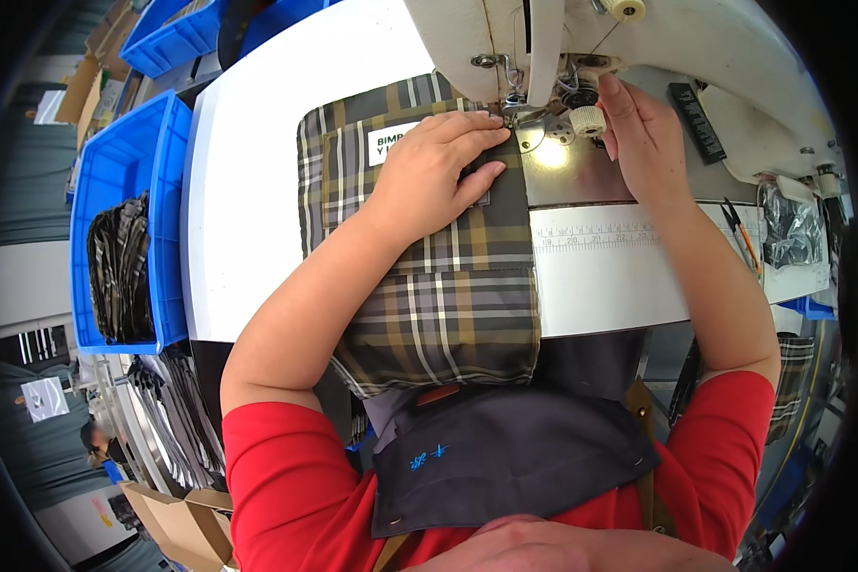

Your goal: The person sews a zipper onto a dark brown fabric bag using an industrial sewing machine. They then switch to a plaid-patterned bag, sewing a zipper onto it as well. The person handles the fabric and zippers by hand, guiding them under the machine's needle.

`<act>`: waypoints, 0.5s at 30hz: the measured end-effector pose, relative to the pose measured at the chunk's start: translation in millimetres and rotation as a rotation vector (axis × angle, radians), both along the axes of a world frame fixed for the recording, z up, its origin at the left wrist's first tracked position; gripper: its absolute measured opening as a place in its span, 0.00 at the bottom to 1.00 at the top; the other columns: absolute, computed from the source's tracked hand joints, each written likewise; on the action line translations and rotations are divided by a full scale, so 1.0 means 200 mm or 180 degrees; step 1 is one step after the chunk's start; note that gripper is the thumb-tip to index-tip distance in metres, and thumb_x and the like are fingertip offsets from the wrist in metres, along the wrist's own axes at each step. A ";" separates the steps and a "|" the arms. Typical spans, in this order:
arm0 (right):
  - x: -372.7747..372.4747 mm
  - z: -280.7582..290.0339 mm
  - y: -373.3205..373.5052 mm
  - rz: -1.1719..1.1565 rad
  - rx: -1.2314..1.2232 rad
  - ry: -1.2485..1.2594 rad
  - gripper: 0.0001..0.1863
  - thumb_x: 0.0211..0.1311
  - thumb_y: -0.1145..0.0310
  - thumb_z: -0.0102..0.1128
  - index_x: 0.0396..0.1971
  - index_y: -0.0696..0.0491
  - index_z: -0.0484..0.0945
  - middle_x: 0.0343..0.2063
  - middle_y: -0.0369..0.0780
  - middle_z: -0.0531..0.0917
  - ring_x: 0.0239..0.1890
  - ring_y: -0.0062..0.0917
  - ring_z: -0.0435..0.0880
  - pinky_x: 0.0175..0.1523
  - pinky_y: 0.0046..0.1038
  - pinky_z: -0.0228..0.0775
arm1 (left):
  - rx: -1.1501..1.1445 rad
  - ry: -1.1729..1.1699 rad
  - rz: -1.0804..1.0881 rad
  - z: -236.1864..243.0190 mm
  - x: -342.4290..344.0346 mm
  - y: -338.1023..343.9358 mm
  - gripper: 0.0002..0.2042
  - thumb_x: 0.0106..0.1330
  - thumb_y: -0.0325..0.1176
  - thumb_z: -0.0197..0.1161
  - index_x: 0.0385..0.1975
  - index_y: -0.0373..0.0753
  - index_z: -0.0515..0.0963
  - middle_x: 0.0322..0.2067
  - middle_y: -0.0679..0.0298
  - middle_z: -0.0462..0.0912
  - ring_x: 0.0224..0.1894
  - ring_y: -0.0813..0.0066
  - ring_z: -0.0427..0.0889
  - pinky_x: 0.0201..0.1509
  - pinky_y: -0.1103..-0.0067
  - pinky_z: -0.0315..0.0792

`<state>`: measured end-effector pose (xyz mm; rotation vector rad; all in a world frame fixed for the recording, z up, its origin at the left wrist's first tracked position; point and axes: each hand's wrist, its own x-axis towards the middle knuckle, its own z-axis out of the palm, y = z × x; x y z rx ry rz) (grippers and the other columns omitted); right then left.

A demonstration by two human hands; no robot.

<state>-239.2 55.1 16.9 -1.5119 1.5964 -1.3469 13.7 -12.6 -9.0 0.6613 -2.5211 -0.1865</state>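
Note:
A plaid fabric piece (467, 329) in dark grey, olive and white lies on the white sewing table and hangs over its front edge. It has a patch pocket and a white label (383, 143). My left hand (439, 172) rests flat on the fabric, fingers stretched toward the presser foot (512, 116) of the sewing machine (467, 38). The fabric's right edge runs beside the foot. My right hand (650, 138) is raised beside the machine's white knob (587, 121), thumb and forefinger apart. Nothing shows between them, though part of the hand's far side is hidden.
A blue bin (173, 238) at the left holds a stack of plaid pieces (119, 272). A ruler strip (591, 234) runs along the table. Pens (742, 234), a dark bar (696, 122) and a clear plastic bag (791, 229) lie at the right.

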 end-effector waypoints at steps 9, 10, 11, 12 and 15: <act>0.00 0.00 0.00 -0.0036 -0.0138 0.0187 0.31 0.79 0.45 0.52 0.28 0.58 0.82 0.22 0.36 0.82 0.27 0.19 0.77 0.37 0.25 0.69 | 0.0015 -0.0060 -0.0071 0.02 0.02 0.04 0.15 0.65 0.35 0.70 0.51 0.44 0.86 0.53 0.63 0.86 0.56 0.62 0.84 0.58 0.68 0.79; 0.00 0.00 0.00 -0.0042 -0.0141 0.0220 0.30 0.80 0.45 0.51 0.28 0.58 0.82 0.22 0.36 0.82 0.27 0.20 0.77 0.38 0.25 0.70 | 0.0014 -0.0067 -0.0067 0.02 0.02 0.04 0.15 0.65 0.35 0.71 0.51 0.44 0.86 0.53 0.63 0.86 0.56 0.62 0.84 0.58 0.68 0.79; 0.00 -0.01 0.01 0.0063 -0.0256 0.0301 0.30 0.79 0.46 0.53 0.27 0.58 0.82 0.23 0.37 0.82 0.28 0.22 0.79 0.38 0.26 0.71 | 0.0019 -0.0057 -0.0074 0.02 0.02 0.04 0.15 0.65 0.34 0.70 0.51 0.44 0.86 0.53 0.63 0.86 0.56 0.62 0.84 0.58 0.68 0.79; 0.00 -0.02 0.01 0.0167 -0.0371 0.0383 0.29 0.78 0.47 0.54 0.27 0.58 0.83 0.23 0.38 0.83 0.28 0.23 0.80 0.38 0.28 0.72 | 0.0023 -0.0047 -0.0083 0.03 0.01 0.04 0.14 0.65 0.34 0.70 0.50 0.44 0.87 0.53 0.63 0.86 0.56 0.62 0.84 0.58 0.69 0.79; 0.02 -0.09 0.02 0.0491 -0.0555 0.1588 0.24 0.74 0.48 0.59 0.33 0.56 0.85 0.25 0.39 0.84 0.30 0.29 0.84 0.38 0.32 0.75 | 0.0052 0.0013 -0.0132 0.02 0.01 0.04 0.13 0.65 0.32 0.69 0.49 0.43 0.87 0.52 0.63 0.87 0.56 0.62 0.84 0.58 0.69 0.79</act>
